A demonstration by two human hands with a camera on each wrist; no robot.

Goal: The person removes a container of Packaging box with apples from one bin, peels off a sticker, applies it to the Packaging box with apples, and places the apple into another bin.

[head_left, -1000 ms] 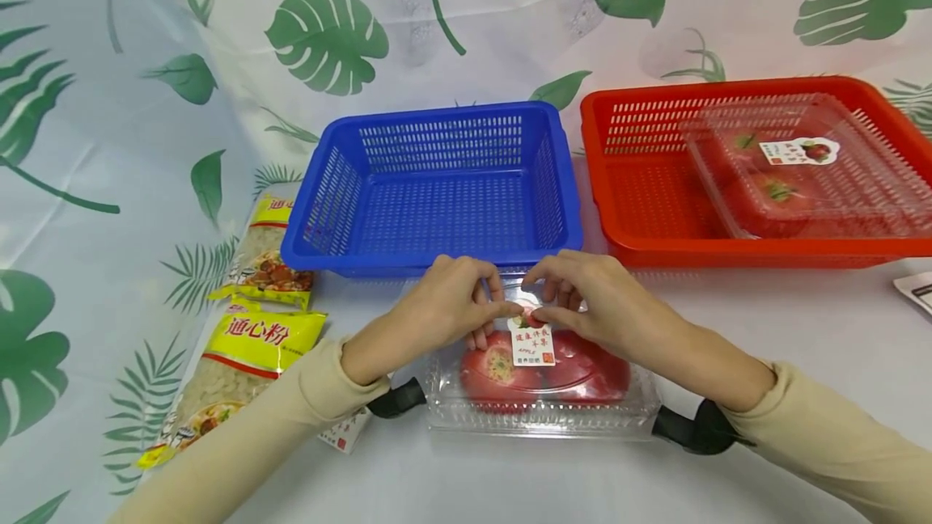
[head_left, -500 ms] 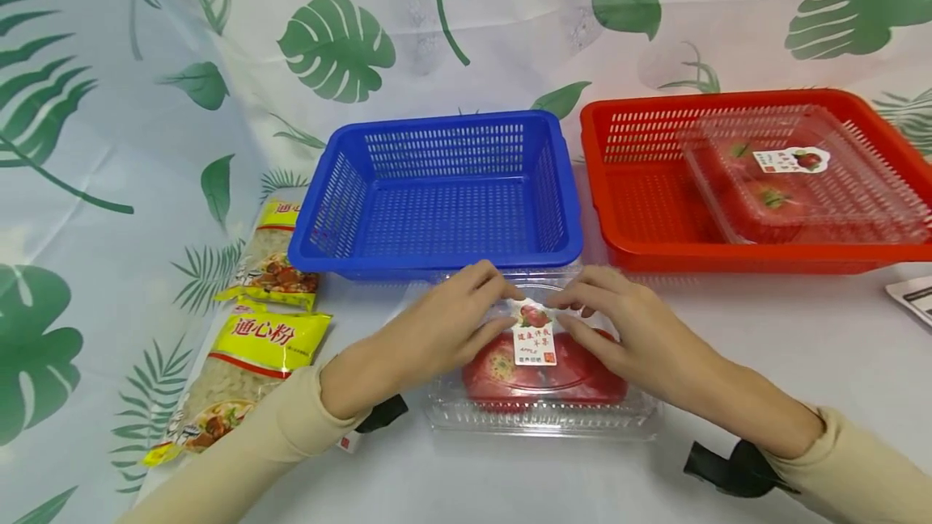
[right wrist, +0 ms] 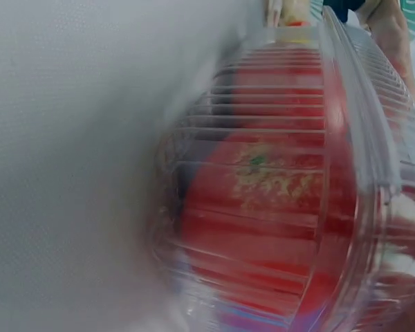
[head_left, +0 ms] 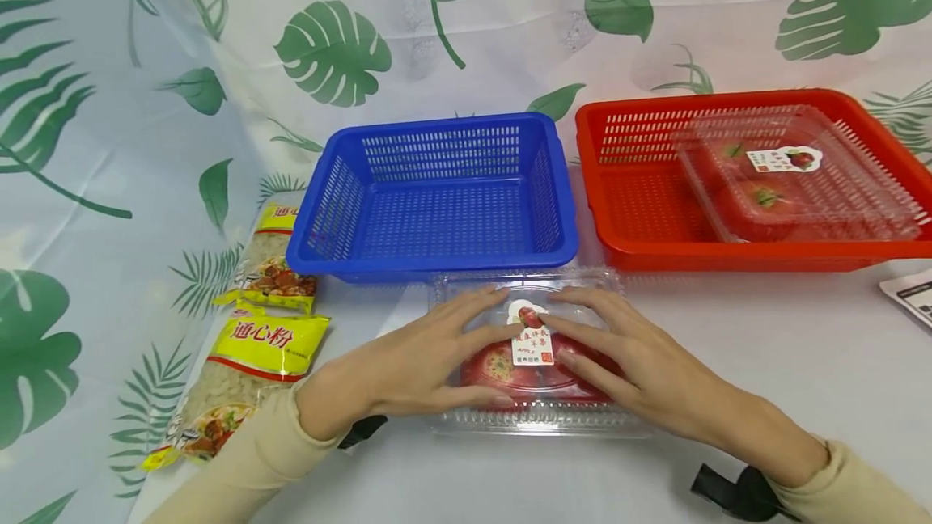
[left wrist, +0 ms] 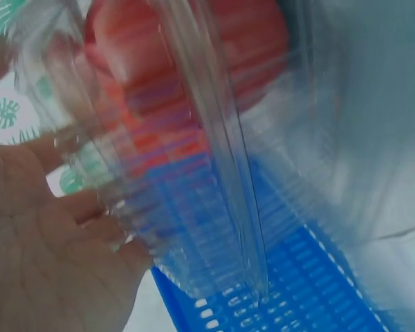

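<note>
A clear plastic clamshell box [head_left: 539,420] with red apples [head_left: 502,370] inside lies in front of the blue basket. On its lid is a white label [head_left: 533,352] with a fruit picture and red print. My left hand [head_left: 415,354] lies over the lid's left side, its fingers stretched toward the label. From the right, my right hand [head_left: 641,350] spreads over the lid, fingertips at the label's edge. Neither hand grips anything. In the left wrist view, my left palm [left wrist: 55,242] is beside the box's ribbed wall. The right wrist view shows an apple [right wrist: 263,200] through the plastic.
The blue basket [head_left: 444,265] stands behind the box. To its right, a red basket [head_left: 728,254] holds another labelled clear box [head_left: 794,184] of red fruit. Two pasta bags [head_left: 251,370] lie at left. A white printed item [head_left: 913,297] sits at the right edge.
Both hands' fingers were bent, with thumbs on the label's top. They drew apart, straightened and now spread across the lid. The box stayed in place.
</note>
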